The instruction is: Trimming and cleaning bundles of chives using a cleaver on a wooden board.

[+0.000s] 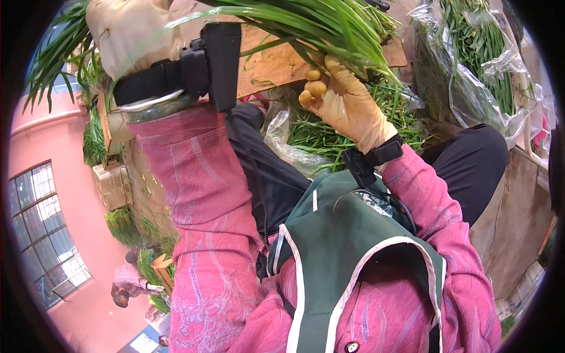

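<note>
My left hand [132, 38], in a pale glove, is closed at the upper left; its fingers are turned away from view. A bunch of long, flat green chives [329, 29] stretches across the top, and dark leaves [50, 56] droop out past the left side of that hand. My right hand [347, 103], in a yellow-stained glove, is just under the bunch with its fingers curled and its fingertips against the lower leaves. Whether it pinches a leaf is hidden. Black straps circle both wrists, the left one with a black box [220, 65].
A wooden board [271, 62] lies under the bunch. Loose chive trimmings [318, 132] fill clear plastic [282, 132] between my knees. More chives [482, 65] stand in plastic sheeting at the right. Far left, a person [132, 279] bends beside greens, near a pink wall [65, 182] with a barred window.
</note>
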`<act>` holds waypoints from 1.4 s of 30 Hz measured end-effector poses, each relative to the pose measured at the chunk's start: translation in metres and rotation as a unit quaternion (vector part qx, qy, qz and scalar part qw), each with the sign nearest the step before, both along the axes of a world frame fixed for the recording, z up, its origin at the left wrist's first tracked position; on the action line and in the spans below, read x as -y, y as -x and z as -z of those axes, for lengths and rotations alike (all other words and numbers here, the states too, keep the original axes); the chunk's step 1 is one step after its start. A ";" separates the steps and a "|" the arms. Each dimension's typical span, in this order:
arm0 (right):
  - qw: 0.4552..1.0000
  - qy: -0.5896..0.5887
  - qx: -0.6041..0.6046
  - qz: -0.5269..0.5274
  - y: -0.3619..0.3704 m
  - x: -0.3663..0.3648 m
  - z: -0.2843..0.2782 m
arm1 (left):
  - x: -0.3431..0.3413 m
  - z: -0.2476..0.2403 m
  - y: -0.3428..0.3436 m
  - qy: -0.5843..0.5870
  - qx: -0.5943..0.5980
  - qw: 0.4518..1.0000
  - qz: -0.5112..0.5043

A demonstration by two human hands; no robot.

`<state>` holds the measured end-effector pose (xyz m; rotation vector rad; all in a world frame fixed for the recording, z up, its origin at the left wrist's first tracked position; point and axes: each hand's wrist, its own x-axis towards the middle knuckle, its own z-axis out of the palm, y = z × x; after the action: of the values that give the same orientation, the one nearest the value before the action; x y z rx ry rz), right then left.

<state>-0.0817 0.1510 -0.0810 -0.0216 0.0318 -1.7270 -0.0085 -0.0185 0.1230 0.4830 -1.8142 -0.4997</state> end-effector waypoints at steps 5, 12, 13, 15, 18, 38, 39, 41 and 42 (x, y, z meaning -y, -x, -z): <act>0.993 -0.038 -0.114 -0.011 0.003 -0.012 -0.003 | 0.020 -0.007 -0.018 -0.085 0.076 0.982 0.149; 0.922 -0.196 -0.334 0.022 -0.003 -0.020 0.008 | 0.007 -0.014 -0.018 -0.078 0.051 0.987 0.132; 0.920 -0.202 -0.334 0.027 0.002 -0.017 0.011 | 0.007 -0.011 -0.013 -0.083 0.048 0.986 0.140; 0.915 -0.170 -0.365 0.014 0.011 -0.009 0.016 | 0.008 -0.002 -0.005 -0.086 0.047 0.984 0.152; 0.863 -0.154 -0.480 -0.008 0.006 0.005 -0.005 | 0.003 -0.002 -0.009 -0.081 0.047 0.986 0.139; 0.983 -0.134 -0.030 0.122 0.021 -0.026 -0.023 | 0.053 -0.019 -0.020 -0.247 -0.071 0.938 0.235; 0.983 -0.125 -0.007 0.132 0.023 -0.026 -0.031 | 0.062 -0.020 -0.013 -0.385 -0.190 0.883 0.191; 0.980 -0.134 -0.019 0.146 0.027 -0.023 -0.032 | 0.043 0.002 -0.015 -0.071 -0.042 0.991 0.101; 0.974 -0.153 -0.029 0.165 0.033 -0.024 -0.028 | 0.049 0.006 -0.010 -0.216 -0.143 0.953 0.156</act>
<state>-0.1144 0.1747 -0.0533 0.1691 0.3632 -2.0371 0.0019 -0.0680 0.1171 0.3919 -1.5026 -1.1409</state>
